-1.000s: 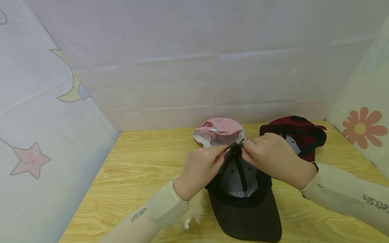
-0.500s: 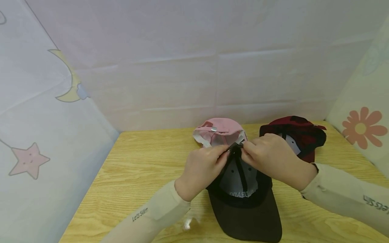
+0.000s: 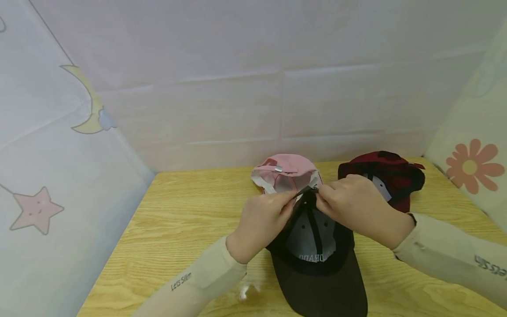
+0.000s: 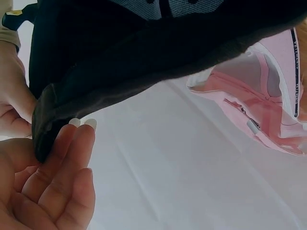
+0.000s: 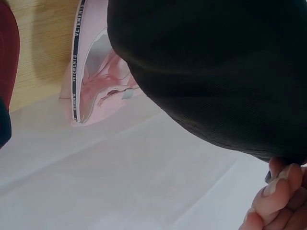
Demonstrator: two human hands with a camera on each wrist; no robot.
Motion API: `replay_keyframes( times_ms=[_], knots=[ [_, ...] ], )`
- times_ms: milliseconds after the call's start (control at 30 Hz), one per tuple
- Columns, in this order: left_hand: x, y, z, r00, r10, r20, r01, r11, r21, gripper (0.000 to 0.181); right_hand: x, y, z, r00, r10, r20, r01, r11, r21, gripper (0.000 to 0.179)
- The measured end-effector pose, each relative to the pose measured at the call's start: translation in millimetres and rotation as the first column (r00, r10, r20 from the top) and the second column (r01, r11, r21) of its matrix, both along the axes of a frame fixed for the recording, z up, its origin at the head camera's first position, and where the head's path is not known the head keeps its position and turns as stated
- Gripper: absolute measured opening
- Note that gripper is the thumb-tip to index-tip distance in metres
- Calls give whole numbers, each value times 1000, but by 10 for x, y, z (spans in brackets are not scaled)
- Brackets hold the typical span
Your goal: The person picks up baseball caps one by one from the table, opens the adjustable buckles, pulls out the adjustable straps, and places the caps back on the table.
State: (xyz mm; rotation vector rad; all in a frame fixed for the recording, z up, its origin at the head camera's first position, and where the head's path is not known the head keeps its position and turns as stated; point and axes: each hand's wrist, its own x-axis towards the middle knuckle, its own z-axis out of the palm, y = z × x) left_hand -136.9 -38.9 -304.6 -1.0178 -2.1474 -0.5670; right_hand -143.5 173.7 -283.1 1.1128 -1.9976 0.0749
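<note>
Wood-grain counter (image 3: 190, 220); black cap (image 3: 317, 264) toward near edge, inside showing. Left hand (image 3: 259, 222) and right hand (image 3: 352, 204) pinch its rear strap (image 3: 304, 190). Strap work seems under way; closure unclear. Pink cap (image 3: 291, 163), red cap (image 3: 398, 176) by far edge.

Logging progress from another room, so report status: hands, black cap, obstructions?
Left hand and right hand pinching black cap at its back. Brim on nearside, inside showing. Pink cap behind; nothing visibly in the way.
</note>
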Motion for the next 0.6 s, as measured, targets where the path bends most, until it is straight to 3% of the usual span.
replay_keyframes(
  times_ms=[233,333,500,600],
  knots=[
    [-5,-41,-23,1000,24,-12,-24,1000,3,7,-26,59,-18,1000,3,13,-3,999,-36,46],
    [-25,-69,-59,999,35,16,-36,999,23,5,-32,72,-25,1000,-12,16,12,999,-42,47],
    [-56,-161,-143,990,54,128,-67,993,97,11,-48,84,-34,999,-40,14,41,998,-52,51],
    [-75,-249,-175,968,73,242,-113,982,155,12,-55,92,-39,998,-59,6,59,996,-62,52]
  ],
)
